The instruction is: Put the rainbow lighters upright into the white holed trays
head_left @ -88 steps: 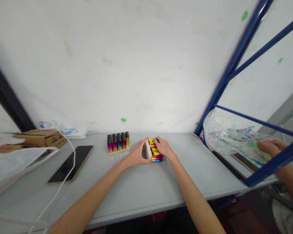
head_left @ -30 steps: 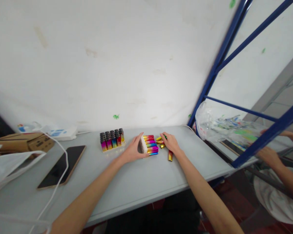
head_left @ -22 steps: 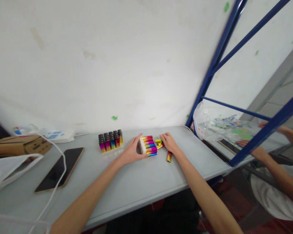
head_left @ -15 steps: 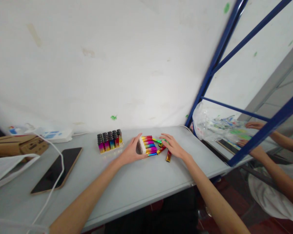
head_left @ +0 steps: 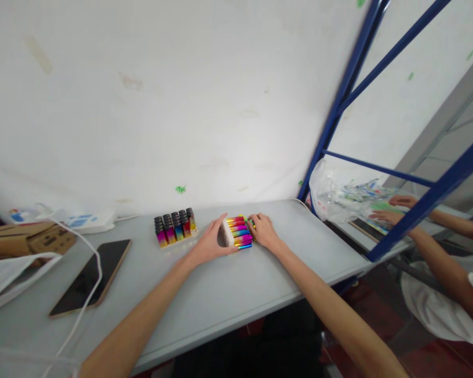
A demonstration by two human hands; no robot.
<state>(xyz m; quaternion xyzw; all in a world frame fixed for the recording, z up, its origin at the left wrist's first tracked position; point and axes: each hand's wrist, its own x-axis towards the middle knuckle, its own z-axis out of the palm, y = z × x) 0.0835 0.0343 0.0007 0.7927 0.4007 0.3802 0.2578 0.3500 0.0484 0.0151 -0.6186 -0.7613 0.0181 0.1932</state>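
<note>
A small white tray lying on its side holds a stack of rainbow-coloured lighters [head_left: 239, 233] on the grey table [head_left: 228, 283]. My left hand [head_left: 209, 242] cups the tray's left end, thumb and fingers around it. My right hand [head_left: 262, 231] presses against the lighters' right ends, fingers curled over them. What lies under its fingers is hidden. A second tray of upright rainbow lighters [head_left: 173, 229] with black caps stands just to the left.
A phone [head_left: 91, 277] lies on the left with a white cable [head_left: 87, 294] over it. A cardboard box [head_left: 27, 239], a white bag [head_left: 8, 273] and a power strip [head_left: 86, 220] are at far left. Another person's hands [head_left: 394, 209] work by a plastic bag [head_left: 335, 194] behind the blue frame [head_left: 339, 100].
Loose lighters lay scattered to the right of the tray half a second ago. My right hand has moved left against the stack and those loose lighters are no longer seen apart.
</note>
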